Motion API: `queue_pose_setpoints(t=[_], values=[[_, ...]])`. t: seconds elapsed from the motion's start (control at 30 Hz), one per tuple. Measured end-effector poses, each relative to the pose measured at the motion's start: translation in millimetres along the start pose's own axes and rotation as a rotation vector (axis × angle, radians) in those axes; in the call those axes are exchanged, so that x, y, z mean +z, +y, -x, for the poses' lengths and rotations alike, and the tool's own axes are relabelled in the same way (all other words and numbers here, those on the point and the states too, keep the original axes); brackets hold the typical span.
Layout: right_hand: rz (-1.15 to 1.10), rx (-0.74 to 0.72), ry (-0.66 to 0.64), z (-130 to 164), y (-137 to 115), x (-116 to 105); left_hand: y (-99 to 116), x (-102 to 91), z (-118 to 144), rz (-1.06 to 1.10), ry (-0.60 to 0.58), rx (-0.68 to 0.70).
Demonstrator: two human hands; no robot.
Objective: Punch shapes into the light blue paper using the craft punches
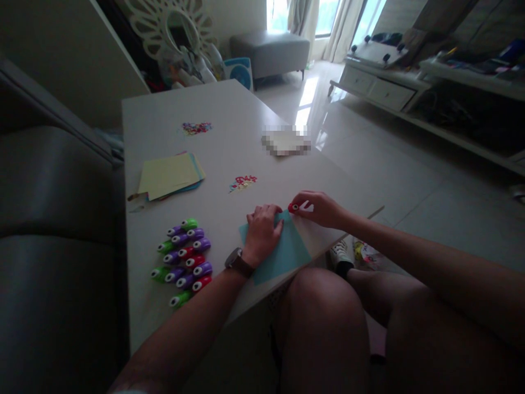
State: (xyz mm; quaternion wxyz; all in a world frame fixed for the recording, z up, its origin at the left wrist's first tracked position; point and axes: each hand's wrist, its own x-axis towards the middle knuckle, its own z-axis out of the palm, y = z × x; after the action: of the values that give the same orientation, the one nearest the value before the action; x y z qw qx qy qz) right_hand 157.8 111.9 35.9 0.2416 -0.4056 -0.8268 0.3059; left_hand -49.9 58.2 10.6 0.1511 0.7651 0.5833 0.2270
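A sheet of light blue paper [287, 249] lies at the table's near edge. My left hand [264, 230] rests on its left part, fingers spread and pressing down, with a dark watch [238, 260] on the wrist. At the paper's far right corner, my right hand [320, 208] is closed around a small red craft paper punch [293, 208] with a white lever. The punch sits at the paper's edge; whether paper is inside its slot I cannot tell. Left of my left arm stand several more paper punches [184, 257] in green, purple and red, grouped together.
A stack of coloured paper [168, 175] with a yellow top sheet lies at the left. Small punched paper pieces form one pile [244, 183] mid-table and another pile [197, 128] farther back. A pixelated item [286, 141] is near the right edge of the white table [229, 109].
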Motion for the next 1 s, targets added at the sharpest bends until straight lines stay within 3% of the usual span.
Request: queue_pose_setpoints(t=[0.4, 0.8, 1.0], values=[[-0.007, -0.003, 0.027, 1.8, 2.2, 0.9, -3.2, 1.8, 0.1, 0.010, 0.025, 0.027], [0.014, -0.066, -0.028, 1.4, -0.7, 2.0, -3.3, 2.2, -0.5, 0.020, 0.025, 0.031], [-0.012, -0.014, -0.064, 2.5, -1.4, 2.2, -3.8, 1.9, -0.7, 0.011, 0.032, 0.024]])
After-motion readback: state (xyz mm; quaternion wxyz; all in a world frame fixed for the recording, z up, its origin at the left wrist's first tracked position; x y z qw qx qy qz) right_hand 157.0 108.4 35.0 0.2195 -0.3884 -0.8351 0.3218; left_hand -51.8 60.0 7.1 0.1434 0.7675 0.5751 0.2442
